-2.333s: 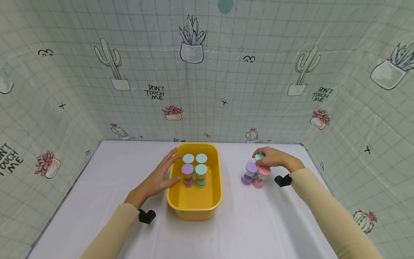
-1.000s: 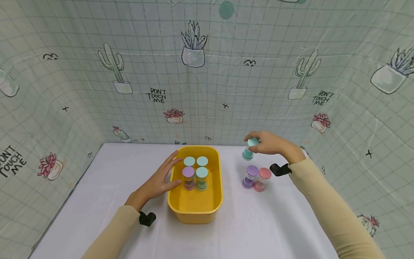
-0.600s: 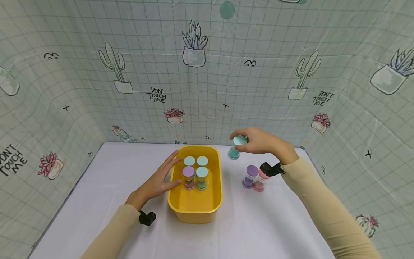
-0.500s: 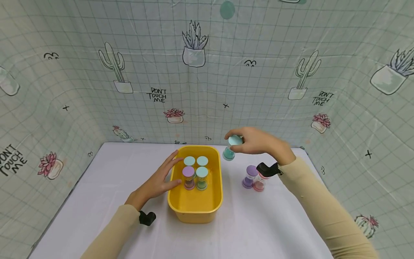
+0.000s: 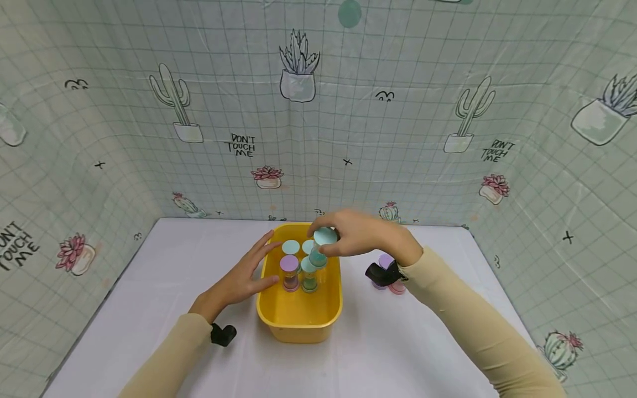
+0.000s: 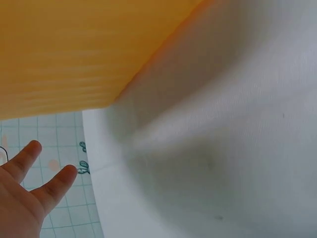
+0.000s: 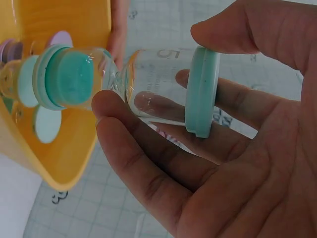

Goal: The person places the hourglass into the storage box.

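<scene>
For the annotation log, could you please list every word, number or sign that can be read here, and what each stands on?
"DON'T TOUCH ME": printed on the backdrop cloth, left of centre.
"DON'T TOUCH ME": on that cloth again, at the right.
"TOUCH ME", its first word cut off: on the cloth at the far left.
"5": on the glass of the teal sand timer held by the right hand.
Finer print under the 5: too blurred to read.

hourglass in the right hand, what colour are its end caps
Teal, on the hourglass that the right hand holds; clearest in the right wrist view.

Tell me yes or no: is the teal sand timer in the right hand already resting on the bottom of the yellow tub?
No: the right hand holds the teal sand timer in the air above the yellow tub, over the timers standing inside.
</scene>
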Demonstrator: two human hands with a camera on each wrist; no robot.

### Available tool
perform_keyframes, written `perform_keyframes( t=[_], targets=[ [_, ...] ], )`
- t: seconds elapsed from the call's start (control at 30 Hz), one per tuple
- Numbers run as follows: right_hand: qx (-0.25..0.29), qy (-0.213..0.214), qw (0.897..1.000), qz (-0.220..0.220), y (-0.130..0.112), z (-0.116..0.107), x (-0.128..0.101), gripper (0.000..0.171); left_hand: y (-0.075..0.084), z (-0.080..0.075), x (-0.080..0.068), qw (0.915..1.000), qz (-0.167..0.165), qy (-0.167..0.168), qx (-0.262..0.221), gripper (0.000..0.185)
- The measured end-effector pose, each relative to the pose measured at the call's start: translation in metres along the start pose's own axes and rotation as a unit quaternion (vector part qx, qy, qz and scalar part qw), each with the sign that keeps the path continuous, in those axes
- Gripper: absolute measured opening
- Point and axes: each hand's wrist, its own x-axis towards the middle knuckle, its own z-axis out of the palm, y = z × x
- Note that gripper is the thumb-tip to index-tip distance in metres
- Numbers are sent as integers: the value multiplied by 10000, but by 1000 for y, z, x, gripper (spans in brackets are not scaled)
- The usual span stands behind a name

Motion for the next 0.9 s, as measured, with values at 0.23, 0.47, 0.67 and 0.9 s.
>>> perform_keyframes(
  t=[0.23,0.47,0.67,0.9],
  targets=[
    [98,-388,9990,-187,-6,17,11,35,3,-11,-2,9970,82,-293,713,78],
    [182,-675,9958,-593,-10,34,21,38,1,-20,-6,9892,426,-388,1348,77],
    [-35,-835,9945,-627,-13,48,31,38,1,-23,-6,9888,419,-488,1346,79],
    [45,-1087,9937,-280,-12,65,41,29,1,-21,-5,9932,379,-484,992,77]
  ],
)
